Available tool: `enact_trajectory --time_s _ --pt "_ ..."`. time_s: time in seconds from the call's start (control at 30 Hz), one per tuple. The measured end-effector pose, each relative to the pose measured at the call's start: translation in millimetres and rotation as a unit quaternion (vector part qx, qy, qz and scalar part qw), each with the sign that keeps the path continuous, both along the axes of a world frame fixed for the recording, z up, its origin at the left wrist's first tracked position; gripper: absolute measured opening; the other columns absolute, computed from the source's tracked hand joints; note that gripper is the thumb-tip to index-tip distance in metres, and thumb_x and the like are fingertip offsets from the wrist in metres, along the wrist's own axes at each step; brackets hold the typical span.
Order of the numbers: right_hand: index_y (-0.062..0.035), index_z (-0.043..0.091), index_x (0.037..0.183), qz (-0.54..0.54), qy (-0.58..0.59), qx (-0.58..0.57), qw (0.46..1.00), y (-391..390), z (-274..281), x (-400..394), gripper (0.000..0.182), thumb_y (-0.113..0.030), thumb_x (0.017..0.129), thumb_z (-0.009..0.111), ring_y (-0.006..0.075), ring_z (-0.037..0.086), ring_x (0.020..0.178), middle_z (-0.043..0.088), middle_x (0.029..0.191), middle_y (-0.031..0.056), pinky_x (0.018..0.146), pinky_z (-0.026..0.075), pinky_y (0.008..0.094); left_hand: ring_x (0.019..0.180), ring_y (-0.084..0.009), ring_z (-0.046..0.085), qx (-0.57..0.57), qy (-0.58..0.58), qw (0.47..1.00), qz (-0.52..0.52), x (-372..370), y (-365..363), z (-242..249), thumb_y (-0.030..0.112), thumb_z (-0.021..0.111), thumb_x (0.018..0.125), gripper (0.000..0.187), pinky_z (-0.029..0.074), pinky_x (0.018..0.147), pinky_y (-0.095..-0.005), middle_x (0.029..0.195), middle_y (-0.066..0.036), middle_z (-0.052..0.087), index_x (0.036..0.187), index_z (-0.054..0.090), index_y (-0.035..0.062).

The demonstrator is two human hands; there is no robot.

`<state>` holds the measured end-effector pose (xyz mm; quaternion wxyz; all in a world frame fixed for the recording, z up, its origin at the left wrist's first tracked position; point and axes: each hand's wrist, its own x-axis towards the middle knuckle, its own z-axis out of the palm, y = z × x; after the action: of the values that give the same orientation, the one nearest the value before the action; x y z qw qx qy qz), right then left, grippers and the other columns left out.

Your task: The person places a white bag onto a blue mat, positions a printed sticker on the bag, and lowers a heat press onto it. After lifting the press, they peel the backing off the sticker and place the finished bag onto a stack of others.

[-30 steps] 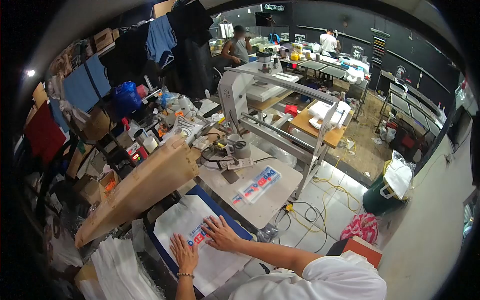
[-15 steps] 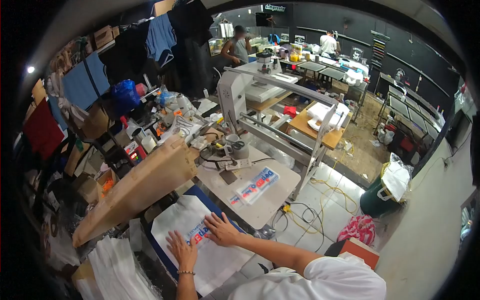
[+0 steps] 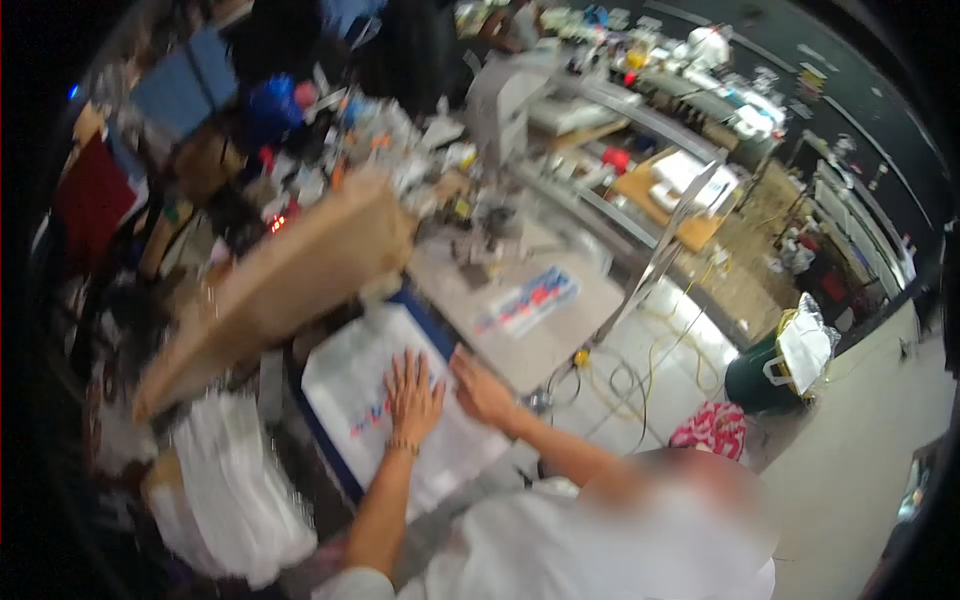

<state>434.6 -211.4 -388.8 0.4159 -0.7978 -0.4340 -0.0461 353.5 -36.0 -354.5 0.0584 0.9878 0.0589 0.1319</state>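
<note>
A white fabric piece [image 3: 350, 360] with blue and red printing lies flat on a dark blue pad [image 3: 322, 432]. My left hand [image 3: 415, 395], with a beaded bracelet at the wrist, presses flat on it, fingers spread over part of the print. At the pad's right edge is my right hand [image 3: 483, 390], its fingers stretched toward the upper left and somewhat blurred; it appears to hold nothing. Beyond the pad, printed transfer sheets [image 3: 530, 300] with blue and red lettering rest on a pale tabletop [image 3: 575, 335].
A long wooden board [image 3: 280, 280] slants over the left side of the pad. White fabric is piled [image 3: 235, 480] at lower left. A metal frame machine [image 3: 500, 110] stands behind the tabletop. Cables [image 3: 620, 385] run over the tiled floor near a green bin [image 3: 755, 375].
My left hand has slid up and right across the fabric. My right hand has moved right, off the print to the pad's edge. The camera view has shifted and blurred.
</note>
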Motion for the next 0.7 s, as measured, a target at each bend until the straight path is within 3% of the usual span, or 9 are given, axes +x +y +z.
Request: enact_trajectory --time_s 0.03,0.1,0.23,0.33,0.43,0.5,0.53,0.6,0.7 --pt "0.0057 0.051 0.142 -0.042 -0.057 -0.014 0.997 0.0 -1.8 -1.8 0.059 -0.018 0.091 0.067 0.0501 0.045 0.138 0.035 0.157 0.0333 0.117 0.038 0.0488 0.151 -0.0497 0.026 -0.013 0.008 1.000 -0.007 -2.2 5.1 3.0 0.041 0.054 0.102 0.069 0.023 0.120 -0.0640 0.165 -0.026 0.029 0.156 0.039 0.0009" --pt "-0.0006 0.051 0.146 -0.065 0.129 -0.063 0.988 -3.0 32.7 -15.7 0.058 -0.022 0.094 0.065 0.0525 0.044 0.138 0.028 0.160 0.0346 0.115 0.041 0.0489 0.154 -0.0481 0.018 -0.044 0.005 0.998 0.044 -17.7 9.4 35.5 0.043 0.048 0.105 0.072 0.019 0.121 -0.0652 0.168 -0.025 0.023 0.160 0.029 0.0009" --pt "-0.0073 0.048 0.150 -0.068 0.023 -0.043 0.996 -1.2 14.6 -12.1 0.056 -0.025 0.098 0.060 0.0553 0.043 0.137 0.019 0.164 0.0333 0.113 0.042 0.0504 0.154 -0.0489 0.017 -0.013 0.003 0.975 0.220 -70.3 60.5 20.7 0.050 0.044 0.106 0.077 0.019 0.122 -0.0646 0.169 -0.025 0.018 0.161 0.025 -0.0003" --pt "-0.0137 0.047 0.152 -0.049 0.049 -0.049 0.996 -1.8 15.8 -7.8 0.056 -0.024 0.098 0.060 0.0560 0.047 0.133 0.019 0.164 0.0333 0.110 0.044 0.0523 0.155 -0.0479 0.015 0.029 0.052 0.974 0.220 -85.0 71.2 0.4 0.052 0.042 0.107 0.076 0.018 0.122 -0.0643 0.169 -0.025 0.016 0.161 0.025 0.0022" --pt "-0.0162 0.049 0.151 -0.034 0.069 -0.055 0.996 0.5 11.8 -1.9 0.056 -0.024 0.098 0.061 0.0556 0.049 0.131 0.019 0.163 0.0350 0.109 0.045 0.0524 0.149 -0.0504 0.028 0.010 0.023 0.974 0.225 -60.7 59.3 26.9 0.044 0.054 0.103 0.067 0.022 0.119 -0.0667 0.162 -0.025 0.036 0.154 0.041 0.0025" --pt "-0.0174 0.050 0.151 -0.024 0.081 -0.062 0.994 1.0 11.4 5.9 0.055 -0.023 0.097 0.062 0.0553 0.049 0.131 0.019 0.162 0.0360 0.109 0.045 0.0521 0.141 -0.0454 0.041 -0.040 -0.046 0.995 0.080 -34.5 61.2 38.4 0.028 0.064 0.096 0.049 0.032 0.115 -0.0610 0.151 -0.022 0.050 0.139 0.059 0.0045" --pt "-0.0183 0.051 0.150 -0.018 0.056 -0.055 0.997 3.6 14.0 10.9 0.055 -0.023 0.097 0.062 0.0553 0.048 0.133 0.019 0.162 0.0365 0.110 0.044 0.0520 0.141 -0.0454 0.041 -0.044 -0.046 0.994 0.083 -14.3 61.2 36.5 0.028 0.064 0.096 0.049 0.032 0.115 -0.0610 0.151 -0.022 0.050 0.139 0.059 0.0045" --pt "-0.0192 0.053 0.149 -0.007 0.031 -0.049 0.998 11.2 17.0 20.4 0.054 -0.023 0.096 0.063 0.0553 0.047 0.134 0.020 0.162 0.0371 0.111 0.043 0.0518 0.121 -0.0373 0.056 -0.208 -0.115 0.969 -0.071 20.0 55.5 28.1 0.014 0.069 0.088 0.033 0.045 0.105 -0.0509 0.128 -0.016 0.063 0.120 0.071 0.0039" --pt "-0.0190 0.055 0.147 0.026 0.034 -0.012 0.999 24.2 13.5 30.8 0.052 -0.022 0.095 0.063 0.0553 0.045 0.136 0.022 0.161 0.0367 0.113 0.041 0.0518 0.107 -0.0328 0.062 -0.121 -0.112 0.985 -0.053 35.6 45.0 29.4 0.011 0.069 0.087 0.027 0.050 0.095 -0.0435 0.110 -0.013 0.066 0.113 0.074 0.0063"
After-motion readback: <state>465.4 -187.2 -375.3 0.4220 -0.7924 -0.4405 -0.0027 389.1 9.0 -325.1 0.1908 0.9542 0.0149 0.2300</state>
